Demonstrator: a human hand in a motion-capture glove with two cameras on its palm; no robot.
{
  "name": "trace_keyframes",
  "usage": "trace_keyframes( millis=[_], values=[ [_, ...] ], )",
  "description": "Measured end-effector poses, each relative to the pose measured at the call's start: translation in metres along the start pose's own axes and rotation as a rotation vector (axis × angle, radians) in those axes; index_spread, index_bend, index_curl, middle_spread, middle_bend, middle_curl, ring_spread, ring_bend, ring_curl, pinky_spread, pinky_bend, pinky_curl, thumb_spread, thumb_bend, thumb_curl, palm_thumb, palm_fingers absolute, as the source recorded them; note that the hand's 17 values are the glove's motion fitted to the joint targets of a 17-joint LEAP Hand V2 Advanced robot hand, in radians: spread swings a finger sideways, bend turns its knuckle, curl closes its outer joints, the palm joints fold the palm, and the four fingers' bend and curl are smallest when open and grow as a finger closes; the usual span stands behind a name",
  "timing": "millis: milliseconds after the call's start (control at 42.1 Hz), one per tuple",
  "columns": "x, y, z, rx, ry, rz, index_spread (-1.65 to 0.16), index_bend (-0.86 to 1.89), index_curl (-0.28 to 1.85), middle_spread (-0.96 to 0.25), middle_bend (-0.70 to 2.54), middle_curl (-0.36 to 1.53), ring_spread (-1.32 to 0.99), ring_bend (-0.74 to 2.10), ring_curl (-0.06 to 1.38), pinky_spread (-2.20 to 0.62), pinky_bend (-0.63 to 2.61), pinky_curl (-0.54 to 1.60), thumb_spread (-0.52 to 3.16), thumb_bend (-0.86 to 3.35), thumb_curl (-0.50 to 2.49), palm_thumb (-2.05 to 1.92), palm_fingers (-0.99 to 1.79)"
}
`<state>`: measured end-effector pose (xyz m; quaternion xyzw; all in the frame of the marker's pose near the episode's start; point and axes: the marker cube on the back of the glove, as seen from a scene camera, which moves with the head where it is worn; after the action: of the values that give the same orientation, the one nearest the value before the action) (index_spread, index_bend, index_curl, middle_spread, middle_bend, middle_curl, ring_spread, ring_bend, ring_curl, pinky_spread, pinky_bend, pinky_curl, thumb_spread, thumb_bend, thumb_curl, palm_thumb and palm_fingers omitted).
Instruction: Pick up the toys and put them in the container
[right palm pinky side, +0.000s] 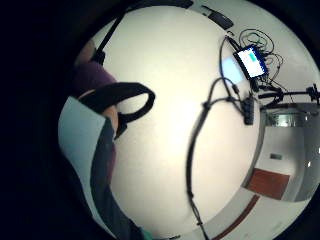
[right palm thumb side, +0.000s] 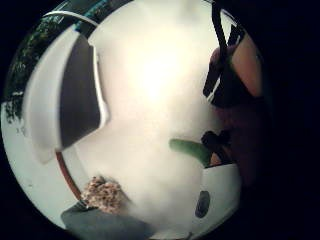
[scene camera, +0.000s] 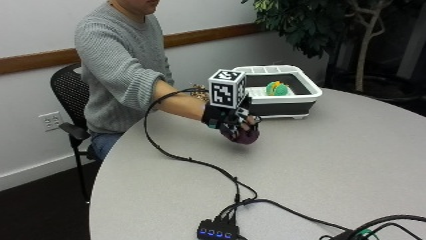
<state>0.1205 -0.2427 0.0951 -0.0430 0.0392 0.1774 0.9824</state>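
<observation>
— Where is the purple toy held?
— Mostly hidden, it is gripped by the curled gloved right hand above the table, short of the container.

Container sits on the table at its far side, a toy inside it. Right hand hangs above the table, in front of the container, holding another toy.
</observation>
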Motion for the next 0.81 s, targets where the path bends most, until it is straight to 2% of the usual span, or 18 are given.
trace_keyframes(
  millis=[143, 238, 357, 452, 571, 689, 761, 808],
  values=[
    [0.024, -0.005, -0.058, 0.055, -0.061, 0.033, -0.42, 0.62, 0.59, -0.23, 0.27, 0.2, -0.4, 0.56, 0.33, -0.35, 0.88, 0.38, 1.15, 0.25, 0.66, 0.68, 0.8],
    [0.013, -0.005, -0.079, 0.062, -0.111, 0.008, -0.42, 0.66, 0.64, -0.26, 0.28, 0.22, -0.45, 0.56, 0.35, -0.37, 0.88, 0.39, 1.05, 0.23, 0.72, 0.69, 0.78],
    [-0.061, 0.004, -0.097, 0.076, -0.216, -0.169, -0.42, 0.66, 0.68, -0.28, 0.28, 0.24, -0.48, 0.56, 0.37, -0.38, 0.89, 0.39, 0.93, 0.22, 0.78, 0.68, 0.75],
    [-0.14, 0.007, -0.111, 0.097, -0.19, -0.353, -0.42, 0.64, 0.71, -0.28, 0.29, 0.26, -0.5, 0.56, 0.39, -0.39, 0.89, 0.4, 0.86, 0.19, 0.82, 0.66, 0.72],
    [-0.2, 0.003, -0.113, 0.104, -0.176, -0.409, -0.44, 0.62, 0.73, -0.28, 0.3, 0.28, -0.51, 0.56, 0.41, -0.4, 0.9, 0.41, 0.79, 0.18, 0.87, 0.65, 0.69],
    [-0.226, -0.003, -0.102, 0.07, -0.154, -0.414, -0.45, 0.61, 0.75, -0.28, 0.3, 0.31, -0.52, 0.56, 0.43, -0.39, 0.91, 0.42, 0.74, 0.17, 0.92, 0.63, 0.65],
    [-0.229, -0.005, -0.087, -0.005, -0.152, -0.389, -0.46, 0.6, 0.77, -0.27, 0.28, 0.31, -0.5, 0.57, 0.44, -0.39, 0.9, 0.42, 0.73, 0.17, 0.95, 0.62, 0.6],
    [-0.226, -0.004, -0.076, -0.088, -0.173, -0.378, -0.46, 0.52, 0.77, -0.26, 0.2, 0.3, -0.47, 0.52, 0.44, -0.37, 1.03, 0.46, 0.78, 0.17, 0.95, 0.6, 0.41]
  ],
)
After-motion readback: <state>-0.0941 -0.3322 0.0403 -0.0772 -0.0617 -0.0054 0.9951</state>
